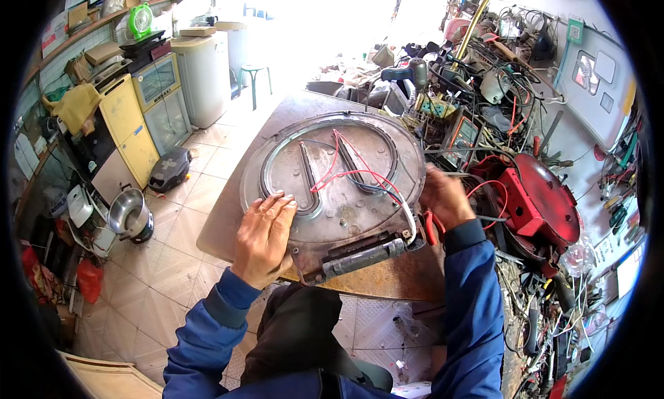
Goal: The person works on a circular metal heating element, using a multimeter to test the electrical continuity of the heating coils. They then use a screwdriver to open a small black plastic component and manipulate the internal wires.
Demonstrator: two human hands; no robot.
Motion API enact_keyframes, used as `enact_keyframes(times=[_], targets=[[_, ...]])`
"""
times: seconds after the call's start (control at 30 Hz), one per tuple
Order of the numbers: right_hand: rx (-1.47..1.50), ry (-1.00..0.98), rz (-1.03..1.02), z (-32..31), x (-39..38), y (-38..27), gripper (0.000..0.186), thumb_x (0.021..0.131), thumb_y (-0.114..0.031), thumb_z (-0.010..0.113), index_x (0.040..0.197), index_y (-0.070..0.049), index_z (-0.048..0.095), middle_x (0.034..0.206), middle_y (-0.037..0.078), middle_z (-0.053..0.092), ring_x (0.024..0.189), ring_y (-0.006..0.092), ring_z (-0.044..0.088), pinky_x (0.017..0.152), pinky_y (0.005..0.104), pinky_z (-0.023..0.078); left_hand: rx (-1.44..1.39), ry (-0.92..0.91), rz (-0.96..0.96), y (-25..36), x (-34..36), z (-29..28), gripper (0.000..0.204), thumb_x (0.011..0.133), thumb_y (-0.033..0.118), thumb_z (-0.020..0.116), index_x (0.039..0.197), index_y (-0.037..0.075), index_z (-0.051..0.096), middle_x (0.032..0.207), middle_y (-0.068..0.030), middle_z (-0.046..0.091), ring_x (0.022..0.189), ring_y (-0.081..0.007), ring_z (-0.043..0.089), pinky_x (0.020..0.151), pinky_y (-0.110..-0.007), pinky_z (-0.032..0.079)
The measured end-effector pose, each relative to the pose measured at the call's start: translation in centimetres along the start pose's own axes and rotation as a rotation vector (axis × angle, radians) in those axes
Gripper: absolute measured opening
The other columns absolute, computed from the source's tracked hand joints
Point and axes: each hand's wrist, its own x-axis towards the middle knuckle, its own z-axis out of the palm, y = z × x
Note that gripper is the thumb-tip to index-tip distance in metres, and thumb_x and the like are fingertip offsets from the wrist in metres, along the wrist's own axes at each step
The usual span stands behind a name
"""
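Observation:
A round metal heating plate (pixel 318 212) with a looped element, red, blue and white wires and a dark hinge along its near edge lies on the worn table (pixel 225 222). At its lower left, my left hand (pixel 266 236) grips the rim, fingers lying over the top and thumb low at the edge. Beside the right rim is my right hand (pixel 446 195), its fingers curled and partly hidden, so what they hold is unclear. Red-handled pliers (pixel 430 227) are just below that hand. A red metal appliance housing (pixel 546 209) sits to the right.
Tangled tools, cables and parts (pixel 484 87) crowd the back right, with a white board (pixel 591 80) behind. Along the left are yellow cabinets (pixel 131 150), a steel pot (pixel 124 212), a black case (pixel 169 174) and a green stool (pixel 252 74) on the tiled floor (pixel 159 274).

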Motion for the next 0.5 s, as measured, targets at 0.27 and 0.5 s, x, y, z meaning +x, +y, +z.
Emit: enact_keyframes(times=[0.27, 0.5], targets=[[-0.147, 0.332, -0.196, 0.5, -3.0, -3.0, 0.022, 0.104, -0.017, 0.063, 0.110, 0.004, 0.063, 0.098, 0.020, 0.076, 0.076, 0.0279, 0.076, 0.068, 0.0404, 0.064, 0.082, 0.032, 0.056, 0.4, 0.8, 1.0, 0.034, 0.093, 0.005, 0.068, 0.126, -0.002, 0.067, 0.124, -0.0160, 0.071, 0.120, -0.0332, 0.069, 0.105, -0.051, 0.051], [-0.307, 0.194, -0.443, 5.6, -3.6, 1.2, 0.029, 0.101, -0.032, 0.072, 0.104, -0.003, 0.070, 0.073, -0.003, 0.059, 0.055, 0.0068, 0.051, 0.050, 0.0252, 0.040, 0.133, -0.028, 0.069, 0.4, 0.6, 0.7, 0.033, 0.091, 0.004, 0.070, 0.124, 0.000, 0.069, 0.124, -0.0154, 0.072, 0.122, -0.0323, 0.069, 0.105, -0.052, 0.051]])
